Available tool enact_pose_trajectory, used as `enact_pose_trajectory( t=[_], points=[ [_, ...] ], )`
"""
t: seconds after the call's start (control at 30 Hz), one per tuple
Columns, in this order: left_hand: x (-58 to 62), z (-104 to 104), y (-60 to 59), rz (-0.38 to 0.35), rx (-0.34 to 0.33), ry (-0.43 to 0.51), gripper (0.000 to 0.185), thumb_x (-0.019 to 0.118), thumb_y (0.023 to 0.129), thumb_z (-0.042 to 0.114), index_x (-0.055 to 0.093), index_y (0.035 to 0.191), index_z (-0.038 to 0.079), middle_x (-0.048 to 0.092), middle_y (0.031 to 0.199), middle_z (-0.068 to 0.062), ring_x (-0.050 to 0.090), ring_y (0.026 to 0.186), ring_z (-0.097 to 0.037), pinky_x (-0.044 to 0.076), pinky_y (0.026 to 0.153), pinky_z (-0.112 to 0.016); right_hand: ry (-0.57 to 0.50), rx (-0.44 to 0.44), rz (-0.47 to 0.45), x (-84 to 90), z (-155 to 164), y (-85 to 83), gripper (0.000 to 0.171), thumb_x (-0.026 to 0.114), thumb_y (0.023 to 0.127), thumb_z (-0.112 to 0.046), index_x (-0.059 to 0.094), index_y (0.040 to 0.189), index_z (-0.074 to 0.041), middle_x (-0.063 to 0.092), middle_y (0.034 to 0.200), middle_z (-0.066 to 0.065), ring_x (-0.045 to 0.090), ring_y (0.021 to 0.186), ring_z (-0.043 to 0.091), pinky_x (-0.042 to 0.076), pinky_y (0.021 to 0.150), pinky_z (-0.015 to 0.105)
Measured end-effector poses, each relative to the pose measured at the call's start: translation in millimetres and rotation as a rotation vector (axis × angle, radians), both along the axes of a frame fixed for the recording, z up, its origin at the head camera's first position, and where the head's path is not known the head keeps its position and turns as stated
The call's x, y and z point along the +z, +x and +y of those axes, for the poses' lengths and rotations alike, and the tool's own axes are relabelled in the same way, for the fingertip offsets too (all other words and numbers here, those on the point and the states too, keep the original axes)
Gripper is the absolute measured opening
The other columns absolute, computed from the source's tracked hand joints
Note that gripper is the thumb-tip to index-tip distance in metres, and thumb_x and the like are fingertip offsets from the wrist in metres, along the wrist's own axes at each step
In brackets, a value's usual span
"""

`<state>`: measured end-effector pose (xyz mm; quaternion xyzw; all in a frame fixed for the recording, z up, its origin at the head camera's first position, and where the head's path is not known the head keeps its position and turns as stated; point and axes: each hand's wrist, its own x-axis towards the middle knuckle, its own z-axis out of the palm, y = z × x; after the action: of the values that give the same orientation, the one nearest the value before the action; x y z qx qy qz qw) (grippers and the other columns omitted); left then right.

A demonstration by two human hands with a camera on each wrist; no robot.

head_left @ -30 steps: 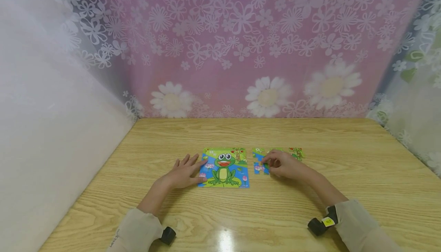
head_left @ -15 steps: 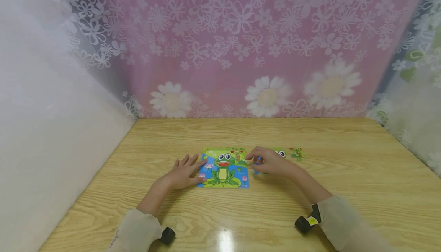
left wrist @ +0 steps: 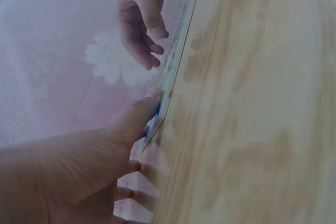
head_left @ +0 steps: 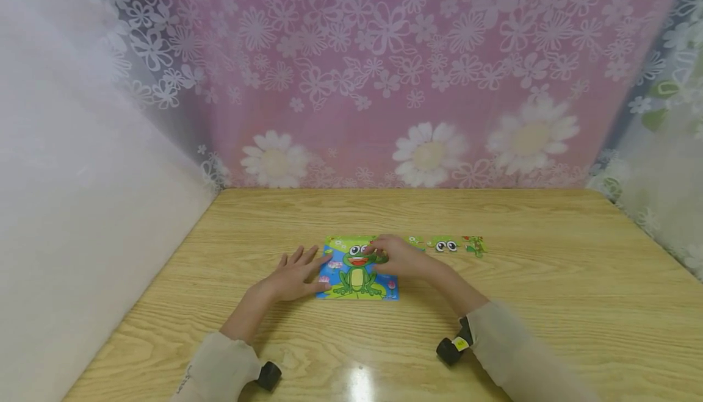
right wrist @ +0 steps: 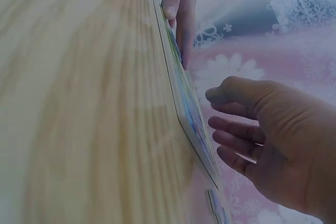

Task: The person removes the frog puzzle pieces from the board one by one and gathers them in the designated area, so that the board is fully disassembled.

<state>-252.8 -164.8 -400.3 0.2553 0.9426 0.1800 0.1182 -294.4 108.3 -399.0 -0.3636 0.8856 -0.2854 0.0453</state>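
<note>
A pink fabric backdrop printed with white flowers and daisies (head_left: 329, 97) fills the far side. Before it lies a wide, pale wooden table with wavy grain (head_left: 307, 353). Two forearms in loose beige sleeves reach over it from the near edge, the sleeves cut off by the frame.

On the table, near the middle, lies a flat, square, glossy board picturing a green frog on blue and green (head_left: 356, 279). Whether the frog picture sits within a raised rim is hard to make out.

The person's left hand (head_left: 296, 277) has its fingers straight and spread; thumb and forefinger rest on the board's left edge. The right hand (head_left: 403, 258) hovers over the board's right side, apart from its surface, fingers loosely bent, thumb separate, with nothing visible in its grasp. It hides part of the frog's face.

A stubby black device is worn at each wrist. Right of the board lies a row of small, printed puzzle pieces (head_left: 446, 246); the nearest is partly covered by the right hand and arm.
</note>
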Motion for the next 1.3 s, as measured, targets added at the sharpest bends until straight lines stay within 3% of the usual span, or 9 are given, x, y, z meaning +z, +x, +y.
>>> enact_pose_trajectory(
  t=[0.23,0.47,1.03,1.3],
  points=[
    [-3.0,0,-2.2,0.003,0.004,-0.007,0.07,0.049,0.09,0.052,0.024,0.147,0.022,0.006,0.152,-0.014,-0.005,0.135,-0.038,-0.005,0.102,-0.059,0.086,-0.049,0.012,-0.5,-13,2.5,0.037,0.069,0.083,-0.023,0.062,0.117,-0.01,0.057,0.114,0.004,0.048,0.105,0.025,0.043,0.084,0.041],
    [-4.7,-1,-4.5,0.015,0.006,-0.014,0.069,0.049,0.09,0.052,0.024,0.147,0.022,0.007,0.151,-0.014,-0.004,0.135,-0.039,-0.004,0.102,-0.059,0.075,-0.063,0.024,-1.0,-17,5.4,0.038,0.07,0.082,-0.024,0.062,0.117,-0.01,0.054,0.112,0.004,0.048,0.104,0.024,0.043,0.085,0.042],
    [-0.6,0,-0.9,0.007,0.006,-0.016,0.069,0.05,0.09,0.051,0.023,0.148,0.021,0.007,0.151,-0.014,-0.003,0.135,-0.039,-0.004,0.102,-0.059,0.018,-0.082,-0.027,-3.3,-18,6.6,0.041,0.071,0.082,-0.021,0.06,0.12,-0.013,0.047,0.103,0.0,0.047,0.094,0.017,0.043,0.075,0.033],
    [-1.8,0,-1.9,0.017,0.009,-0.021,0.069,0.049,0.09,0.051,0.024,0.147,0.022,0.008,0.151,-0.014,-0.002,0.135,-0.039,-0.003,0.102,-0.059,0.021,-0.064,0.024,-7.0,-17,4.3,0.039,0.07,0.082,-0.022,0.061,0.119,-0.011,0.048,0.105,0.0,0.049,0.091,0.015,0.044,0.073,0.032]
  ],
)
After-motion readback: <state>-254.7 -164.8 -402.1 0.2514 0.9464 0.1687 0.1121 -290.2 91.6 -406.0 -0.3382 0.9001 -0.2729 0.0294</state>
